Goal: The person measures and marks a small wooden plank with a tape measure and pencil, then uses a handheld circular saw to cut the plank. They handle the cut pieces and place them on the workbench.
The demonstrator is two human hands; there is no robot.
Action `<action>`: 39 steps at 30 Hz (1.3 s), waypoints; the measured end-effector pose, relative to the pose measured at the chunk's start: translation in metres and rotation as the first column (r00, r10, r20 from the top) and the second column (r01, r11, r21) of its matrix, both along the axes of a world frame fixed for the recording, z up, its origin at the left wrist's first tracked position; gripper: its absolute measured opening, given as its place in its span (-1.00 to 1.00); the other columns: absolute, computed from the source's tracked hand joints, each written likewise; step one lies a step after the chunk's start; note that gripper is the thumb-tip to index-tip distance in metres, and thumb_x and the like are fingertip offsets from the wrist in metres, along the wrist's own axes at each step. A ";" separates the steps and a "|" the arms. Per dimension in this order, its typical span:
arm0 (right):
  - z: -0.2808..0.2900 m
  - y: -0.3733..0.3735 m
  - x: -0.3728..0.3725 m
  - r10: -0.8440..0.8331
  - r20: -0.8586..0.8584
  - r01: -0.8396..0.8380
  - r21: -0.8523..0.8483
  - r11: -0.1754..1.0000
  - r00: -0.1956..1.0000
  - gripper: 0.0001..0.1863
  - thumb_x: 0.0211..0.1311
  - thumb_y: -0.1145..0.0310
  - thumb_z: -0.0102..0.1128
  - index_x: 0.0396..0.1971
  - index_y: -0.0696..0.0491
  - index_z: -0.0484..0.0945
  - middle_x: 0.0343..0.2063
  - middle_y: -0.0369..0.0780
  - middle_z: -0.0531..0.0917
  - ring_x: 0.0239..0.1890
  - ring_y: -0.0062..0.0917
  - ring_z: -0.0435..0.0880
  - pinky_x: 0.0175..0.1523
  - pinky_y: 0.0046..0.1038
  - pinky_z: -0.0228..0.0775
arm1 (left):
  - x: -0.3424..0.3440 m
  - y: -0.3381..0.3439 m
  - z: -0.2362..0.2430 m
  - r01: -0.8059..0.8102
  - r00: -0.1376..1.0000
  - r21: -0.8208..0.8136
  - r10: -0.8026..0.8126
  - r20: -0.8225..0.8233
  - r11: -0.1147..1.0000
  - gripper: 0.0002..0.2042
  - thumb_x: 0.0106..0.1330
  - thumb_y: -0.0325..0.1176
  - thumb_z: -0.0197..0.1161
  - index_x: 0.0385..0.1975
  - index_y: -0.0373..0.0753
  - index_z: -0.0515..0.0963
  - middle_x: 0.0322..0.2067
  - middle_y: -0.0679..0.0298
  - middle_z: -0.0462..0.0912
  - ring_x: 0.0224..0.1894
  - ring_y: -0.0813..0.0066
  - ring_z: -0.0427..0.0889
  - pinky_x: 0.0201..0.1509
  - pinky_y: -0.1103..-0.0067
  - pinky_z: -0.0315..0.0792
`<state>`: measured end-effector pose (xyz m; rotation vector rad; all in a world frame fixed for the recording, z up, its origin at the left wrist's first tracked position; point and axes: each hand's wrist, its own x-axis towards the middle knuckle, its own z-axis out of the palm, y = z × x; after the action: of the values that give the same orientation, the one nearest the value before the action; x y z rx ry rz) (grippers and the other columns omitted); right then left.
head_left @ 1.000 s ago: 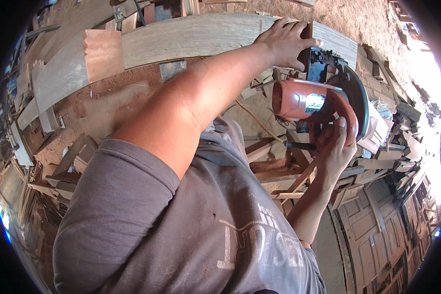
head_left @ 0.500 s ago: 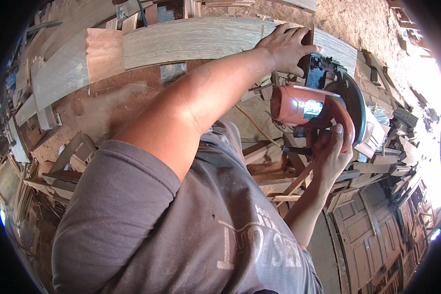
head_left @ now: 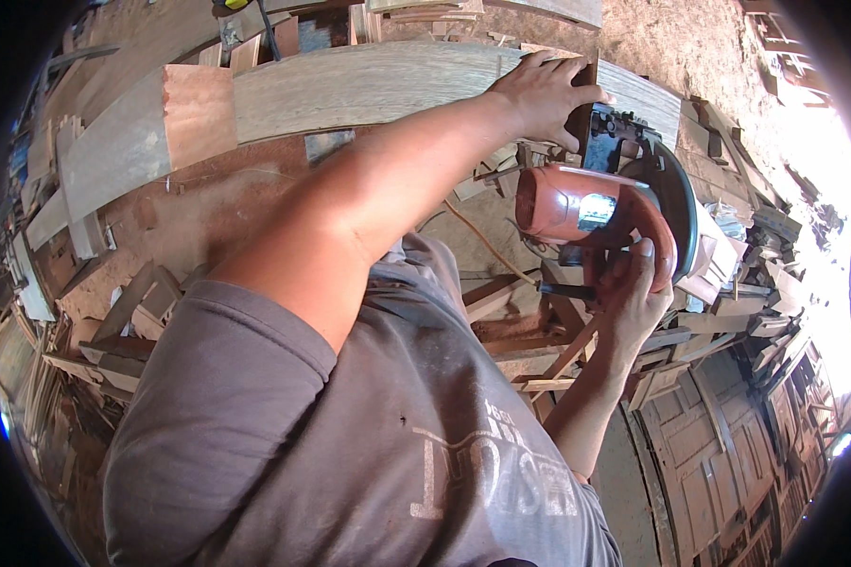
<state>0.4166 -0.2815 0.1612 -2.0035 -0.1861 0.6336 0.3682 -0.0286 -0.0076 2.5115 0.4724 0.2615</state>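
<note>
A reddish-orange circular saw with a dark round blade guard stands at the right end of a long pale board. My right hand is closed round its rear handle. Beyond the saw, my left hand lies over the board with spread, bent fingers, gripping a narrow brown piece of wood set across it. The saw's metal base is close against that piece. The blade is hidden from this side.
A reddish wood piece lies across the board's left part. A yellow-brown cord hangs near the saw. Offcuts pile up at the right, beside panelled doors. Timber scraps lie at the left; a yellow-and-black tool is at the top.
The whole view has shifted slightly, with the board a little lower and the saw a little further left. Both hands keep the same hold on the saw and wood piece.
</note>
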 end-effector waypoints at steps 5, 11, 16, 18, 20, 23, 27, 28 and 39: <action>0.006 0.009 -0.006 -0.017 0.001 0.017 0.015 1.000 1.000 -0.72 0.66 0.20 0.24 0.05 0.11 0.68 -0.58 -0.38 0.54 -0.57 -0.70 0.52 -0.50 -0.61 0.36 | 0.005 0.018 -0.009 0.094 0.995 -0.003 -0.094 0.044 0.996 -0.27 0.22 0.13 0.47 0.46 0.42 0.44 0.43 -0.12 0.45 0.48 -0.18 0.47 0.61 0.02 0.26; -0.003 0.006 0.003 0.052 -0.013 -0.050 0.135 0.990 0.999 -0.61 0.64 0.22 0.27 0.24 0.18 0.66 -0.43 -0.40 0.64 -0.49 -0.79 0.53 -0.46 -0.65 0.35 | 0.013 0.010 -0.013 -0.076 0.988 -0.054 0.082 0.132 0.996 -0.62 0.53 0.04 0.15 0.29 0.34 0.63 0.37 -0.01 0.52 0.43 -0.10 0.50 0.57 0.01 0.27; 0.007 0.007 -0.004 0.028 0.044 -0.025 -0.071 0.997 0.999 -0.71 0.66 0.17 0.24 -0.06 0.13 0.67 -0.58 -0.38 0.55 -0.58 -0.72 0.51 -0.51 -0.63 0.29 | 0.020 0.011 -0.002 -0.111 0.985 -0.296 0.145 0.096 0.949 -0.70 0.65 0.03 0.05 0.17 0.33 0.70 0.32 0.11 0.55 0.47 -0.01 0.42 0.62 0.03 0.14; 0.006 0.008 -0.005 -0.001 0.003 0.001 -0.003 1.000 1.000 -0.71 0.66 0.17 0.25 -0.10 0.13 0.65 -0.58 -0.37 0.55 -0.58 -0.71 0.51 -0.52 -0.63 0.29 | 0.024 0.012 -0.002 -0.125 0.985 -0.335 0.157 0.069 0.934 -0.71 0.64 0.04 0.08 0.17 0.33 0.70 0.31 0.13 0.55 0.47 0.02 0.42 0.62 0.04 0.14; 0.005 0.007 -0.004 0.004 -0.005 -0.004 -0.004 1.000 1.000 -0.71 0.65 0.17 0.25 -0.13 0.13 0.64 -0.58 -0.37 0.55 -0.59 -0.71 0.51 -0.53 -0.62 0.29 | 0.027 0.014 -0.003 -0.142 0.984 -0.376 0.173 0.049 0.916 -0.72 0.64 0.05 0.10 0.16 0.34 0.71 0.30 0.15 0.56 0.47 0.07 0.41 0.63 0.04 0.12; 0.005 0.003 -0.001 0.022 0.007 -0.022 -0.039 0.999 1.000 -0.71 0.65 0.17 0.25 -0.16 0.12 0.62 -0.58 -0.36 0.55 -0.60 -0.71 0.50 -0.54 -0.62 0.29 | 0.026 0.014 0.002 -0.146 0.986 -0.359 0.167 0.027 0.922 -0.71 0.59 0.02 0.22 0.21 0.27 0.68 0.26 0.16 0.59 0.44 0.09 0.47 0.61 0.03 0.18; 0.006 0.012 -0.008 -0.015 -0.014 0.015 0.017 1.000 1.000 -0.72 0.65 0.17 0.25 -0.19 0.11 0.63 -0.58 -0.36 0.55 -0.59 -0.70 0.51 -0.54 -0.61 0.31 | 0.028 0.018 0.010 -0.212 0.960 -0.481 0.273 0.060 0.851 -0.60 0.50 -0.03 0.36 0.29 0.14 0.62 0.21 0.14 0.67 0.32 0.08 0.62 0.49 0.09 0.39; 0.007 0.014 -0.008 -0.016 -0.011 0.016 0.014 1.000 1.000 -0.72 0.65 0.17 0.25 -0.19 0.10 0.63 -0.58 -0.35 0.55 -0.59 -0.70 0.51 -0.54 -0.61 0.31 | 0.029 0.020 0.005 -0.199 0.957 -0.457 0.272 0.099 0.867 -0.57 0.48 -0.04 0.40 0.31 0.11 0.61 0.19 0.13 0.70 0.28 0.08 0.66 0.44 0.12 0.45; -0.001 0.006 0.000 -0.014 -0.036 0.015 0.039 0.999 0.999 -0.64 0.60 0.22 0.33 0.13 0.21 0.69 -0.50 -0.40 0.62 -0.55 -0.79 0.51 -0.48 -0.66 0.31 | 0.037 0.034 0.001 -0.161 0.977 -0.606 0.212 0.014 0.779 -0.51 0.39 -0.05 0.44 0.34 0.22 0.62 0.13 0.16 0.81 0.21 0.10 0.76 0.40 0.20 0.56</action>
<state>0.4170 -0.2757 0.1605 -1.9524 -0.1614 0.6513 0.4051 0.0050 -0.0066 1.8210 0.6561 0.2403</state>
